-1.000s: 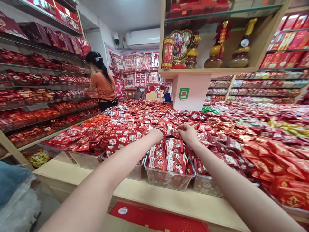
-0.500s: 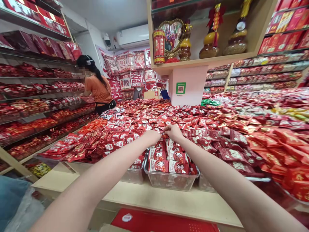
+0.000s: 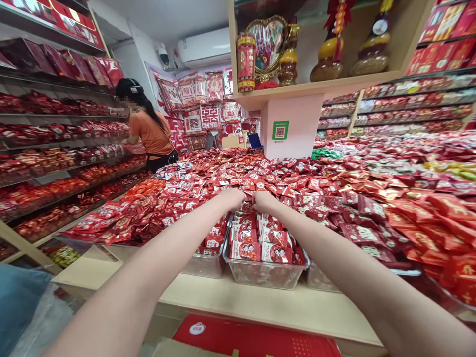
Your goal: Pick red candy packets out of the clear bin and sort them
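Both hands reach over the back of a clear plastic bin (image 3: 262, 274) that holds neat rows of small red-and-white packets (image 3: 275, 252) printed with cartoon figures. My left hand (image 3: 235, 198) is above the bin's far left part, its fingers curled in and mostly hidden behind the hand. Just to its right, my right hand (image 3: 263, 201) is closed, knuckles up, with a narrow gap between the two hands. Red packets lie beneath and around both hands. What the fingers grip, if anything, is hidden.
Heaped red packets (image 3: 122, 218) spread left; dark red packets (image 3: 362, 237) and orange-red packets (image 3: 439, 225) lie right. A wooden display shelf (image 3: 320, 89) overhangs the back. A person in an orange top (image 3: 150, 131) stands by the left shelves. A red box (image 3: 256, 337) sits below the counter edge.
The right hand's fingers, seen pinched before, are now tucked down behind its knuckles. Both hands stay close together over the bin's far end. The camera view has shifted slightly.
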The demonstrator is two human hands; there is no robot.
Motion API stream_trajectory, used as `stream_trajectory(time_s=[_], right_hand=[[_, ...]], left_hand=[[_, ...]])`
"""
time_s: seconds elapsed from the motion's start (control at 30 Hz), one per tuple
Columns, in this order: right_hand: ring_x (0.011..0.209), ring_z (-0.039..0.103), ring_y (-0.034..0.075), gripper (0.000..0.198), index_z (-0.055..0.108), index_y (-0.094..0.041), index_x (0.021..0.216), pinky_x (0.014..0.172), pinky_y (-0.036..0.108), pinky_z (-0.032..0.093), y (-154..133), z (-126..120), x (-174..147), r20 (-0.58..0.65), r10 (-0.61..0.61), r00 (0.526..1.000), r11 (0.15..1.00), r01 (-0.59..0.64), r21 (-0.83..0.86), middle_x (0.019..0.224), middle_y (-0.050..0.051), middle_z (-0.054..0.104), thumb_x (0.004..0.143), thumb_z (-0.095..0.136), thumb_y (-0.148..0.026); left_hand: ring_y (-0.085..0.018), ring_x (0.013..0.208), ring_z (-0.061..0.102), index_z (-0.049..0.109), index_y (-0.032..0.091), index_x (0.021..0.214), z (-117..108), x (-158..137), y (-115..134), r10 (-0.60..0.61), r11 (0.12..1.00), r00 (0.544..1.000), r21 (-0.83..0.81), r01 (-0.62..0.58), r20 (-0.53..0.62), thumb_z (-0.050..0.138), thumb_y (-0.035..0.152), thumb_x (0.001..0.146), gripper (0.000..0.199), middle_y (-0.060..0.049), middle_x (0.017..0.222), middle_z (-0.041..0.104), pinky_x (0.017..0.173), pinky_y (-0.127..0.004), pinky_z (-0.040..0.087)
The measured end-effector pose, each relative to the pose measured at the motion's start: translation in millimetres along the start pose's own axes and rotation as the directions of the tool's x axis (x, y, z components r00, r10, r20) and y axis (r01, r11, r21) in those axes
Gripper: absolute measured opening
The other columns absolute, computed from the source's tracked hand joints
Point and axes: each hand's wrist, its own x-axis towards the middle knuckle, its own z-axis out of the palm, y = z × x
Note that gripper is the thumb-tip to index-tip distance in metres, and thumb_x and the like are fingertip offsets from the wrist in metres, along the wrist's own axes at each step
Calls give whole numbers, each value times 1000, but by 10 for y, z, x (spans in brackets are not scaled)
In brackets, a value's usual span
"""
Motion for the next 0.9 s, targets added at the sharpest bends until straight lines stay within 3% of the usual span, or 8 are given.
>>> stream_trajectory(time_s=[0.2, 0.4, 0.6, 0.73, 0.9], right_hand=[[86, 57, 16, 22, 56, -13, 95, 74, 35, 48, -66, 31, 77, 40, 74, 996, 996, -72, -44, 97, 6, 59, 80, 53, -30], [84, 57, 15, 20, 57, -15, 93, 73, 33, 48, -17, -14, 8, 40, 48, 998, 999, -48, 5, 96, 4, 60, 81, 51, -30], [82, 58, 15, 20, 58, -14, 90, 73, 33, 48, -35, -51, -26, 35, 60, 998, 998, -61, 18, 92, 4, 61, 81, 52, -31], [78, 58, 14, 21, 58, -14, 88, 70, 32, 48, -104, -35, -3, 49, 73, 996, 997, -75, 34, 89, 3, 61, 80, 52, -32], [83, 57, 15, 27, 52, -13, 100, 70, 32, 47, -66, 37, -10, -53, 56, 997, 996, -52, 78, 96, 5, 59, 78, 54, -29]], left_hand=[[-22, 92, 56, 53, 29, 110, 53, 33, 2, 9, 1000, 1000, -27, -9, 0, 54, 27, 68, 42, -6, 103, 60, 76, -29, 44], [-23, 82, 58, 62, 19, 96, -12, 92, 16, -21, 999, 993, -26, 25, 117, 63, 27, 60, 37, -10, 93, 63, 70, -29, 45], [-21, 79, 59, 64, 18, 91, -68, 156, -2, 7, 999, 985, -44, 0, 175, 65, 28, 59, 33, -8, 90, 64, 69, -28, 45], [-24, 79, 58, 64, 15, 90, -49, 199, 0, -4, 999, 983, -43, 12, 186, 69, 28, 54, 38, -10, 90, 63, 69, -30, 45], [-22, 78, 59, 62, 17, 94, -57, 170, 8, 20, 998, 987, -58, -11, 160, 66, 26, 55, 40, -8, 90, 64, 69, -29, 46]])
